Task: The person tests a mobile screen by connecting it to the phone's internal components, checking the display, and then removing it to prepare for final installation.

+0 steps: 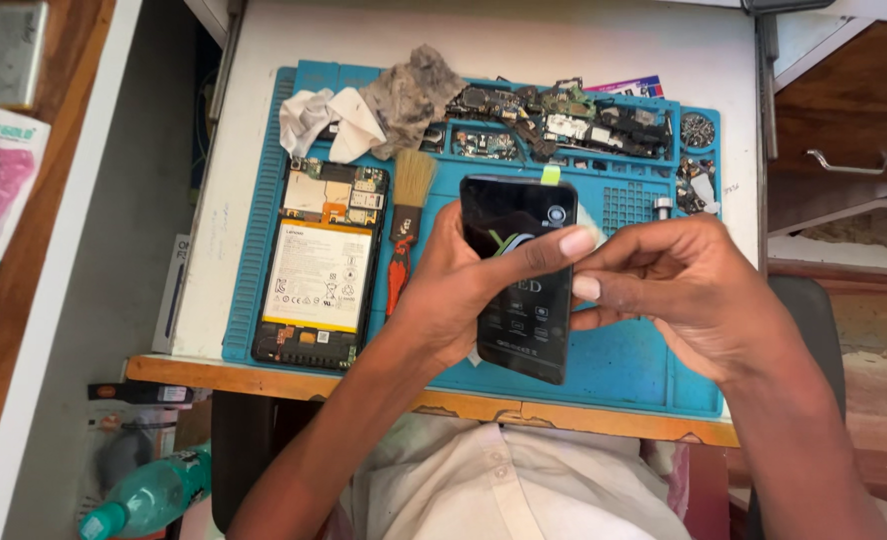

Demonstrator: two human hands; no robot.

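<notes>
Far left there's a green-capped clear plastic bottle down on the floor, nothing to do with the hands. On the white table sits a blue silicone repair mat, and at its left end lies an opened phone body with the back off, showing a big white-labelled battery, long axis running 12 to 6. Just right of it is a small wooden-ferruled brush with tan bristles and an orange handle, also lying 12 to 6, bristles at the top. Above those, a crumpled white and grey cloth, and along the mat's top trays a pile of dark circuit boards and small parts.

Now the bit that matters. The left hand is wrapped around a glossy black phone display panel with a small green pull tab at its top edge, gripping it from the left side, thumb laid across the front glass. The panel's long axis runs roughly 12 to 6, tipped slightly so the bottom end leans toward 5, and it's held up above the mat's middle, not resting on it.

The right hand comes in from 3 o'clock, fingers curled, thumb and fingertips pinched right at the panel's right edge near the top. Can't tell if it's actually got hold of a film or just touching the glass. So the panel lies at 9 from the right hand, touching it, and the left hand has the real grip.
</notes>
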